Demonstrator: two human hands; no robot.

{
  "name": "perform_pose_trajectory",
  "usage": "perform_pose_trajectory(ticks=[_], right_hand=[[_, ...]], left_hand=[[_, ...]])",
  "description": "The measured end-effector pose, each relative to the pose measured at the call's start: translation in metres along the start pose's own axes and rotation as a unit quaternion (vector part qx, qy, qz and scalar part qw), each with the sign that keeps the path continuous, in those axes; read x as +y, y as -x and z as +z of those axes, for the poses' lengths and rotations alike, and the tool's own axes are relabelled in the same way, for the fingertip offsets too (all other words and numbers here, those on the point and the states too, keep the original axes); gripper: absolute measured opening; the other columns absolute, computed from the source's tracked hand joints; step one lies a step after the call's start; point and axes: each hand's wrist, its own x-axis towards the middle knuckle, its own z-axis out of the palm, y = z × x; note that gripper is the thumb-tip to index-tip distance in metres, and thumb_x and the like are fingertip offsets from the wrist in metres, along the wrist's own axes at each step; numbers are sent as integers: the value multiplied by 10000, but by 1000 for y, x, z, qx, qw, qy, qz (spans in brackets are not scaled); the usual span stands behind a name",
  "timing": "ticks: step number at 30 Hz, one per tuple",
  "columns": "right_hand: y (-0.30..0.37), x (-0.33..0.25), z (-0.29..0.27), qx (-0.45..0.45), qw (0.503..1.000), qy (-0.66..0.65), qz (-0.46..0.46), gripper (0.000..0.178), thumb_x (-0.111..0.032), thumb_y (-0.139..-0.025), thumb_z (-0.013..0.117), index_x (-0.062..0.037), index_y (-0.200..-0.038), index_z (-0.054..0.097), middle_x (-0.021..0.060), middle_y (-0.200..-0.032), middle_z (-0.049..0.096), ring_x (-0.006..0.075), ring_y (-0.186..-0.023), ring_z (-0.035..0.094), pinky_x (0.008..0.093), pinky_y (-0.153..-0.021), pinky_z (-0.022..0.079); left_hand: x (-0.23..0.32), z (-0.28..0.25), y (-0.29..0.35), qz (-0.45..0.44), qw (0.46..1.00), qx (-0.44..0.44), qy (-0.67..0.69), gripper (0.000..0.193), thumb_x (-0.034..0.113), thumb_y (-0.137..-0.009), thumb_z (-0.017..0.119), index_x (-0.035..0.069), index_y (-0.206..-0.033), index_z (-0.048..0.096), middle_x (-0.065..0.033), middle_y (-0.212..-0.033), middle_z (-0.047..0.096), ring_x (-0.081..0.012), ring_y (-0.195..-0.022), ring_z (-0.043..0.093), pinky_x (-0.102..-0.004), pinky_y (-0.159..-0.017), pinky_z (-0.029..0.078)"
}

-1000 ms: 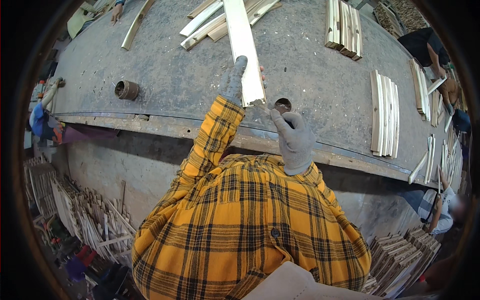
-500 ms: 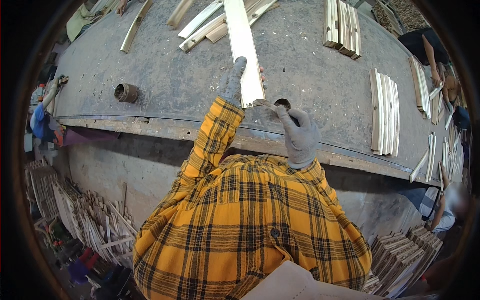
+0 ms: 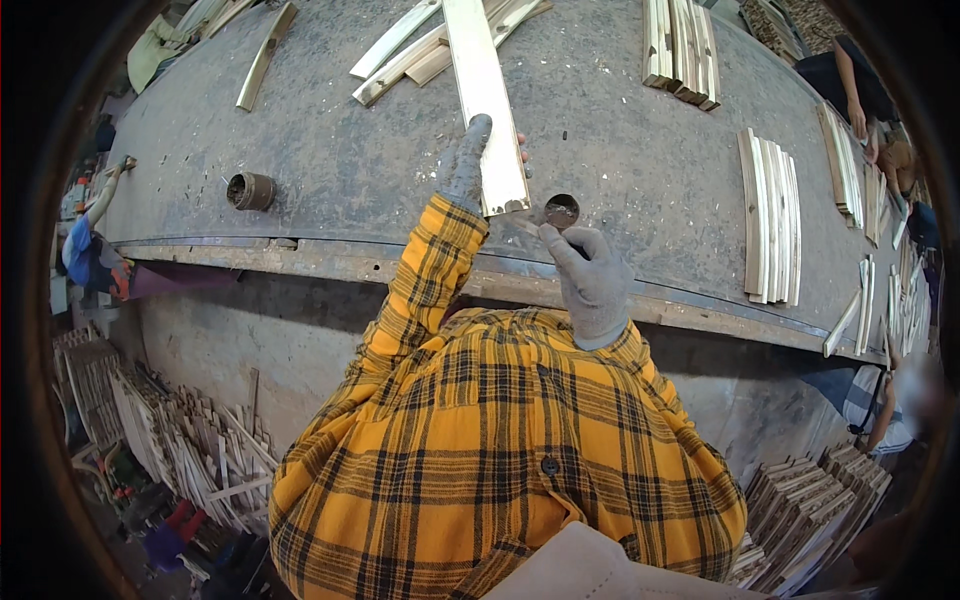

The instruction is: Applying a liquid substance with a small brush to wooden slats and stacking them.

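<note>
My left hand [image 3: 465, 170], in a dirty grey glove, is closed around a long pale wooden slat [image 3: 478, 85]. The thumb lies on its upper face and bare-looking fingertips show at the far edge. The slat's near end has a small brown mark at its corner and points toward me. Just right of that end, my right hand [image 3: 594, 285], also gloved in grey, pinches a small flat spatula [image 3: 524, 226], largely blurred. Beyond the right hand's fingers stands a round open can [image 3: 562, 208] with something brown inside.
A second can [image 3: 251, 191] lies left on the worn grey table [image 3: 350, 170]. Loose slats [image 3: 400, 72] lie ahead under the held one. Stacked slats [image 3: 770, 220] stand to the right. Several people work around the table edges; wood piles [image 3: 190, 440] sit below left and right.
My right hand has drawn slightly toward me, taking the spatula off the slat's near end and uncovering the can and a brown mark. My left hand keeps its hold.
</note>
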Motion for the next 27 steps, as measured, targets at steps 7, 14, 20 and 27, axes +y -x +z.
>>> perform_pose_trajectory(ticks=[7,14,20,27], right_hand=[[-7,21,-14,-17,949,-292,117,268,8,-742,637,-93,-989,660,29,-765,585,112,-638,544,229,-534,437],[-8,21,-2,-45,954,-259,147,229,-46,-766,647,-87,-991,663,60,-751,593,149,-626,552,242,-550,419],[-3,3,3,-50,950,-275,143,248,-38,-766,637,-94,-1007,657,66,-745,581,159,-632,555,249,-555,428],[2,-3,2,4,979,-167,115,342,-7,-715,644,-108,-1042,645,55,-790,571,182,-663,556,265,-576,441]], left_hand=[[-13,-33,1,-154,980,6,127,444,277,-852,553,-36,-1144,433,-218,-939,581,-317,-809,619,-440,-688,542],[-30,-53,0,-263,950,4,166,396,351,-781,649,107,-1036,468,-69,-706,455,-147,-515,443,-289,-447,403],[-27,-36,-2,-129,929,-200,283,519,319,-729,679,130,-1147,435,-78,-790,487,-180,-645,523,-326,-568,487],[-51,-79,-76,-118,769,-521,352,760,527,-770,599,38,-1273,308,-162,-1099,475,-320,-1053,470,-521,-885,443]])
